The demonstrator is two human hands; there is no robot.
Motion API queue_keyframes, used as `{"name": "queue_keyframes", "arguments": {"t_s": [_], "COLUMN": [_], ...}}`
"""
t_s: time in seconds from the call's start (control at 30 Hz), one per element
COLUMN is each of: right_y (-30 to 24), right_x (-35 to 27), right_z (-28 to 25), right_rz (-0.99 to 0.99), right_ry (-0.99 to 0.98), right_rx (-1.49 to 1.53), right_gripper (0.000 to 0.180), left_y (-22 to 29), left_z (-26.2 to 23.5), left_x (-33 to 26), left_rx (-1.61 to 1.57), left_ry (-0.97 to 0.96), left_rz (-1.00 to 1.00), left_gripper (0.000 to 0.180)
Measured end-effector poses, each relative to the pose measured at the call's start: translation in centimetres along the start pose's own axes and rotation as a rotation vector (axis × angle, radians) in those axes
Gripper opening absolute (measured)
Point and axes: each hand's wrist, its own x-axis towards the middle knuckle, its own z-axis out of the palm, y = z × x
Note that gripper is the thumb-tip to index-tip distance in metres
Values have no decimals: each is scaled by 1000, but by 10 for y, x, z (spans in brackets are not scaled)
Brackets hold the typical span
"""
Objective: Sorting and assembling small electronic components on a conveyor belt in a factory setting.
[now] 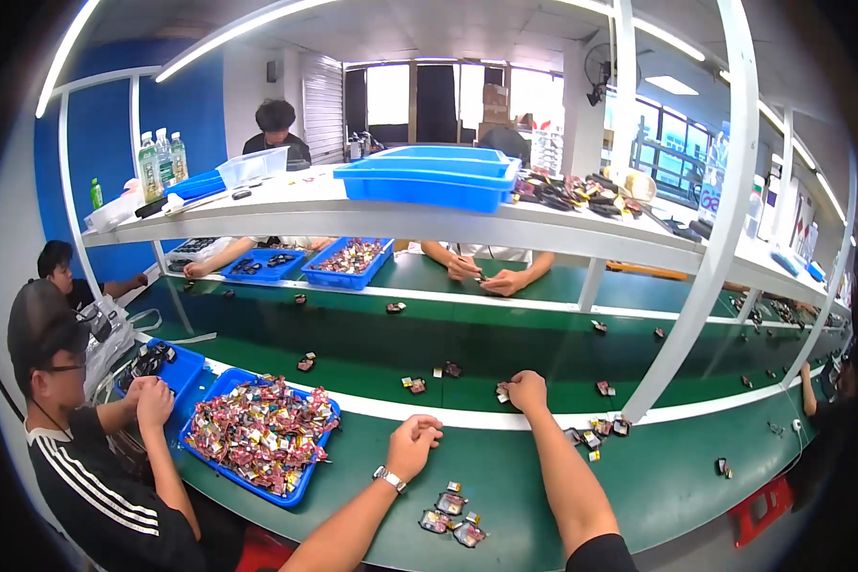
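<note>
Green covers the bench point(505, 477) and the belt point(372, 357) beyond its white edge strip. At about 12 o'clock from the bench's middle, the right hand point(527, 391) reaches across the strip onto the belt, fingers bunched down over a small part point(502, 391) at its left side; the fingertips touch it, but whether they grip it cannot be told. At 9 o'clock from that hand, lower on the bench, the left hand point(413, 445) rests curled into a loose fist beside the strip, a watch point(388, 479) on its wrist, with nothing seen inside it. At 6 o'clock from the left hand lies a cluster of small wrapped pieces point(451, 515). At 9 o'clock from it sits a blue tray point(300, 491) heaped with red and silver pieces. More small parts point(596, 434) lie at 4 o'clock from the right hand, and others dot the belt. A neighbour point(76, 448) at far left works over another blue bin point(183, 367).
</note>
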Motion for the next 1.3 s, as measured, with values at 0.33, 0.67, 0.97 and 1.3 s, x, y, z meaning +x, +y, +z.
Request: {"name": "queue_keyframes", "arguments": {"t_s": [0.33,0.67,0.97,1.3], "right_y": [-40,-36,-54,-47], "right_x": [5,-105,-147,-147], "right_z": [86,-16,-39,-28], "right_rz": [-300,-576,-758,-867], "right_ry": [6,-332,-399,-288], "right_rx": [-219,150,62,29], "right_gripper": [59,54,56,30], "left_y": [4,5,21,28], "left_z": [-1,-14,-16,-9], "left_x": [-1,7,-3,-9], "left_rx": [19,-100,-265,-207], "left_ry": [6,-157,-515,-447], "left_rz": [-35,-171,-350,-310], "left_gripper": [16,31,34,36]}}
